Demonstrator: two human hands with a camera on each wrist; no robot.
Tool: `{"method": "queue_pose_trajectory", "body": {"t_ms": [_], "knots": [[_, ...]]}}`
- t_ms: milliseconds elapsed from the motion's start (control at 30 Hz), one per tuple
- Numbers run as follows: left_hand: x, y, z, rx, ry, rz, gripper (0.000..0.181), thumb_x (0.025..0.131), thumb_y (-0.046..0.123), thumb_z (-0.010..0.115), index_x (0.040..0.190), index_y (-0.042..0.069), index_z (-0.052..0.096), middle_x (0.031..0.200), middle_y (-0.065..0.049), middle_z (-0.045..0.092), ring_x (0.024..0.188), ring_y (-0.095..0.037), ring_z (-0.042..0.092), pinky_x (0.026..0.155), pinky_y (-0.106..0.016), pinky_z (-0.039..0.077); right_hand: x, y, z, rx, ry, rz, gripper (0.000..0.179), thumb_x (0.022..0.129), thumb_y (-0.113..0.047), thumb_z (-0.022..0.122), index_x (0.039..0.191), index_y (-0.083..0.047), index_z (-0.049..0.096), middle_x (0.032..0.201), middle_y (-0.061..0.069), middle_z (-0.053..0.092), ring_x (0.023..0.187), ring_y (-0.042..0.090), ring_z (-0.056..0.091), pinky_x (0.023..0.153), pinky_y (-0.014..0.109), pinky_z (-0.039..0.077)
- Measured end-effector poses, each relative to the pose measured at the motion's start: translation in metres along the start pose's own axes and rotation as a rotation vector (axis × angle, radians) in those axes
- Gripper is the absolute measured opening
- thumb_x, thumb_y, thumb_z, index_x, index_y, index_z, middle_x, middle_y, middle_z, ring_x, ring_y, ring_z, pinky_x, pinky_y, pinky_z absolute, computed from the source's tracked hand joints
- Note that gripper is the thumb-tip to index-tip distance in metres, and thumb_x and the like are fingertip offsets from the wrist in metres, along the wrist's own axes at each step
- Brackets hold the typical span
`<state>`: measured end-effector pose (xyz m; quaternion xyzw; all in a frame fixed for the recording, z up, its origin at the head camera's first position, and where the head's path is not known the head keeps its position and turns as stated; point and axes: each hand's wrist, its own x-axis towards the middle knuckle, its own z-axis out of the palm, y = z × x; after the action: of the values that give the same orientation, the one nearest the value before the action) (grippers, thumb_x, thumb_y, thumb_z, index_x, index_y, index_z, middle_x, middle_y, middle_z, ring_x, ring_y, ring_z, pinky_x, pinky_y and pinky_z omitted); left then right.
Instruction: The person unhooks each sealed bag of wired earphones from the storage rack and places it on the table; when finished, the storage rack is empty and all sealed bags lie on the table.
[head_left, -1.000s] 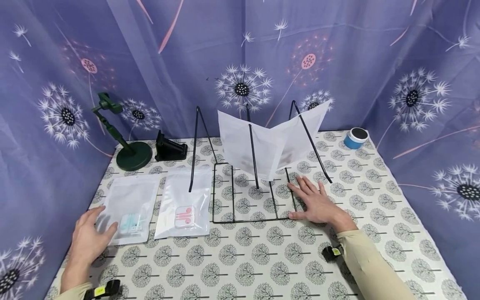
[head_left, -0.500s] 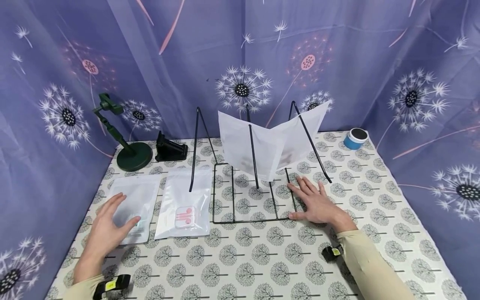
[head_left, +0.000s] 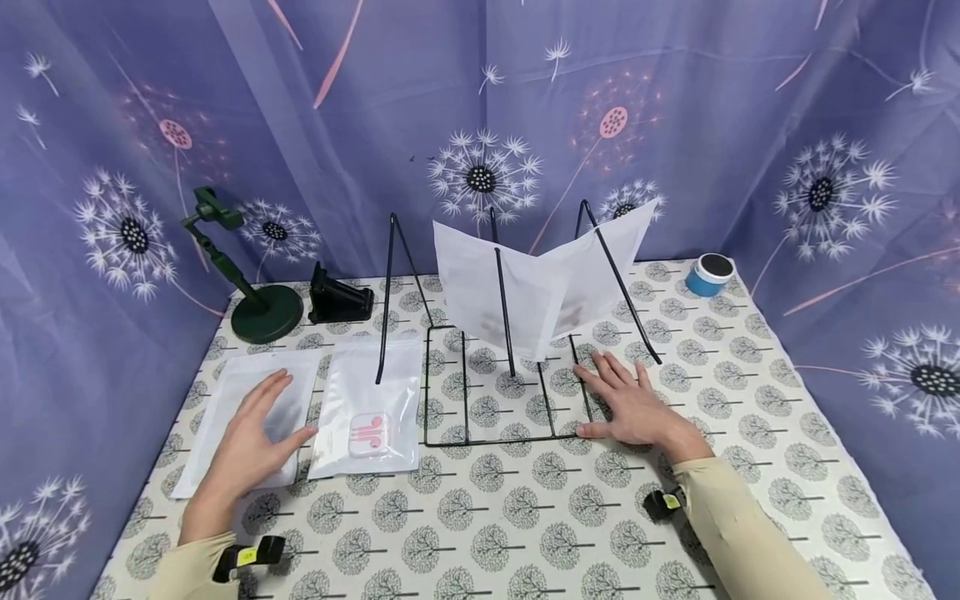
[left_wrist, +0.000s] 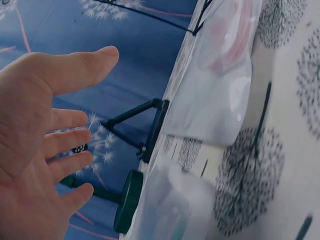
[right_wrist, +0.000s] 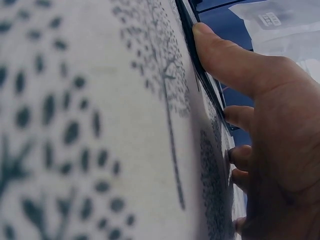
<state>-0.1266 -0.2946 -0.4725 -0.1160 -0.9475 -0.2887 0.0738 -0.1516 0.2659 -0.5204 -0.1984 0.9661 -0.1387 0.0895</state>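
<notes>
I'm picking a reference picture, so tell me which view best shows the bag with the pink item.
The head view: the bag with the pink item shows clearly, nearly whole. The left wrist view has it blurred and cut off; the right wrist view doesn't show it.

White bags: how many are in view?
4: one bag below the left hand, a second bag right of it, a third bag and fourth bag in the wire rack; more may be hidden.
</notes>
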Motion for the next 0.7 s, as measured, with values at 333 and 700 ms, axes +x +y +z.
{"method": "queue_pose_trajectory", "body": {"t_ms": [333, 700], "knots": [[0.013, 0.011, 0.015, 0.002, -0.042, 0.06, 0.09, 0.076, 0.031, 0.083, 0.149, 0.005, 0.037, 0.153, -0.019, 0.035, 0.137, -0.045, 0.032, 0.106, -0.067, 0.031, 0.001, 0.001, 0.001, -0.001, 0.003, -0.005, 0.104, 0.076, -0.075, 0.06, 0.156, -0.021, 0.022, 0.163, 0.02, 0.007, 0.149, 0.041, 0.005, 0.113, 0.072, -0.003], [0.024, 0.022, 0.032, 0.018, -0.083, 0.12, 0.091, 0.076, 0.037, 0.082, 0.15, 0.007, 0.037, 0.155, -0.018, 0.034, 0.138, -0.044, 0.033, 0.106, -0.067, 0.032, 0.001, 0.002, 0.002, 0.012, 0.007, -0.011, 0.103, 0.076, -0.073, 0.062, 0.156, -0.02, 0.023, 0.162, 0.021, 0.007, 0.149, 0.042, 0.004, 0.113, 0.073, -0.003]]}}
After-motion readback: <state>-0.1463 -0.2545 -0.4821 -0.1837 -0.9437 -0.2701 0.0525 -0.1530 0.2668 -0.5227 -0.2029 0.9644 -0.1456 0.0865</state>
